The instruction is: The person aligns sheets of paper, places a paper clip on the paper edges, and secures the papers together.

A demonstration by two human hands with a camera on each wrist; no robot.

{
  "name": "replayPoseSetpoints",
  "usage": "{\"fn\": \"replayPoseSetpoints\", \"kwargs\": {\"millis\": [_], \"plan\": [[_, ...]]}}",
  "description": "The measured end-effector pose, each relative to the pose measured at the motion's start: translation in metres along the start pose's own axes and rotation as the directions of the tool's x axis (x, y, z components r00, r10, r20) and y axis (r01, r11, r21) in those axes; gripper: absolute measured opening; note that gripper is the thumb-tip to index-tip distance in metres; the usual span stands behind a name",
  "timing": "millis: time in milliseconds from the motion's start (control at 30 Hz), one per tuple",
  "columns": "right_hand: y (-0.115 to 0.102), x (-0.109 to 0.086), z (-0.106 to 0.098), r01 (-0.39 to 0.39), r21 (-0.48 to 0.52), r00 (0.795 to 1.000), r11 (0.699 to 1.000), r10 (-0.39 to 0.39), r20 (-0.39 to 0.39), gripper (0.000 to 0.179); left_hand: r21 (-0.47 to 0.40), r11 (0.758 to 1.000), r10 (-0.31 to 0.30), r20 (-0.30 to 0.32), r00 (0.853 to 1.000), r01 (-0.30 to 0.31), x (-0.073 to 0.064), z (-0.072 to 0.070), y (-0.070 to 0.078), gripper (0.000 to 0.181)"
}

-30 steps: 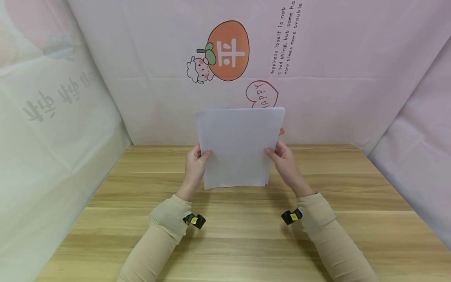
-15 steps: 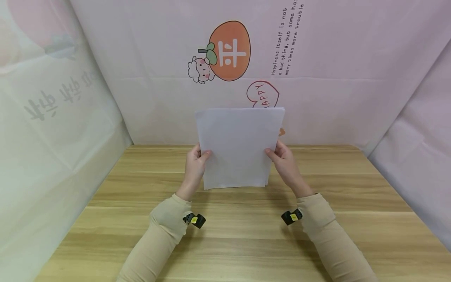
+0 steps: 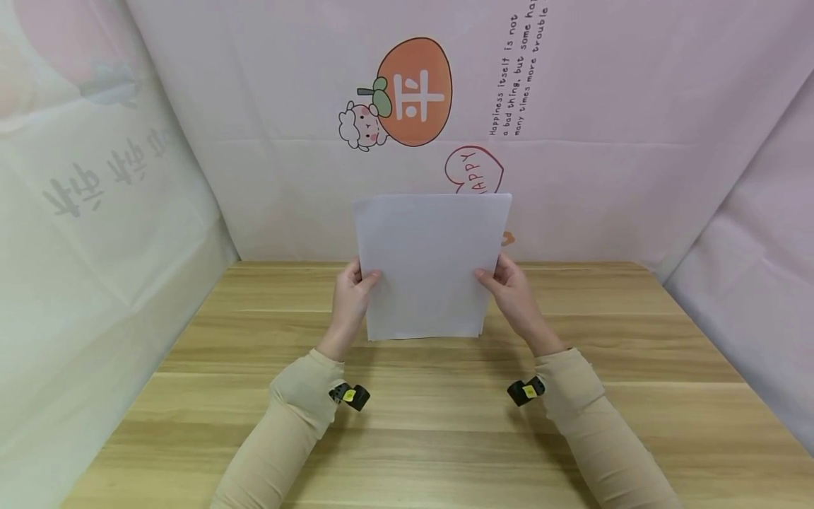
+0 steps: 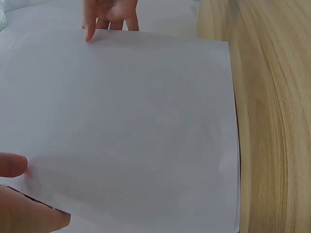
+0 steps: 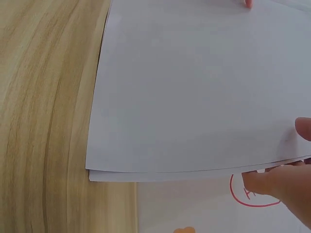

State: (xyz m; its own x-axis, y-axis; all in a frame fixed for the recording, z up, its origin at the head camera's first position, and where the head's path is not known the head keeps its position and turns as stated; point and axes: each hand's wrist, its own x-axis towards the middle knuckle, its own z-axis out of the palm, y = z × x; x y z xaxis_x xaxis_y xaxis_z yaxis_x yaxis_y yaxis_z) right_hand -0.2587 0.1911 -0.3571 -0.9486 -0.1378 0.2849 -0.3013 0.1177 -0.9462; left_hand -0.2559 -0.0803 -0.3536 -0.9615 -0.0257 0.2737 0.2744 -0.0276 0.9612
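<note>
A stack of white paper sheets (image 3: pixel 429 261) stands upright over the wooden table, its lower edge close to the tabletop. My left hand (image 3: pixel 350 300) grips the left side, thumb on the near face and fingers behind. On the opposite side my right hand (image 3: pixel 518 300) pinches the sheets the same way. In the right wrist view, the layers of the paper stack (image 5: pixel 194 97) are slightly offset along one edge and corner. The left wrist view shows a blank face of the paper (image 4: pixel 131 116), with the right hand (image 4: pixel 111 14) at its far edge.
The wooden table (image 3: pixel 432 431) spreads beneath both forearms. Behind it rises a pale pink cloth backdrop (image 3: pixel 604 191) with printed fruit, a heart and lettering. White cloth (image 3: pixel 95 261) hangs along the left side, and more cloth (image 3: pixel 750 276) on the right.
The sheets' right edges have drawn slightly inward and line up more closely, and the right thumb has shifted a little left. Both hands keep their hold on the paper.
</note>
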Motion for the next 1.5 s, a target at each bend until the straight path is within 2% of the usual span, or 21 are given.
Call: {"fn": "replayPoseSetpoints", "kwargs": {"millis": [433,633,967,1200,1500], "plan": [[0.009,0.004,-0.001,-0.062,-0.057,0.998,0.996,0.063,0.021,0.060,-0.015,0.998,-0.057,0.072,0.996,0.058,0.006,-0.007,-0.011,0.043],[0.016,0.004,-0.001,-0.091,-0.061,0.995,0.994,0.093,0.027,0.061,-0.013,0.996,-0.085,0.060,0.995,0.086,0.005,-0.006,-0.014,0.042],[0.020,0.003,0.001,-0.078,-0.061,0.996,0.995,0.081,0.043,0.057,-0.017,0.994,-0.108,0.059,0.992,0.109,0.005,-0.003,-0.022,0.043],[0.022,0.002,0.003,-0.089,-0.050,0.994,0.995,0.092,0.059,0.056,-0.017,0.988,-0.156,0.031,0.987,0.156,0.003,-0.001,-0.021,0.041],[0.024,0.001,0.006,-0.075,-0.037,0.995,0.997,0.077,0.067,0.057,-0.021,0.990,-0.141,0.029,0.990,0.142,0.002,0.002,-0.023,0.041]]}}
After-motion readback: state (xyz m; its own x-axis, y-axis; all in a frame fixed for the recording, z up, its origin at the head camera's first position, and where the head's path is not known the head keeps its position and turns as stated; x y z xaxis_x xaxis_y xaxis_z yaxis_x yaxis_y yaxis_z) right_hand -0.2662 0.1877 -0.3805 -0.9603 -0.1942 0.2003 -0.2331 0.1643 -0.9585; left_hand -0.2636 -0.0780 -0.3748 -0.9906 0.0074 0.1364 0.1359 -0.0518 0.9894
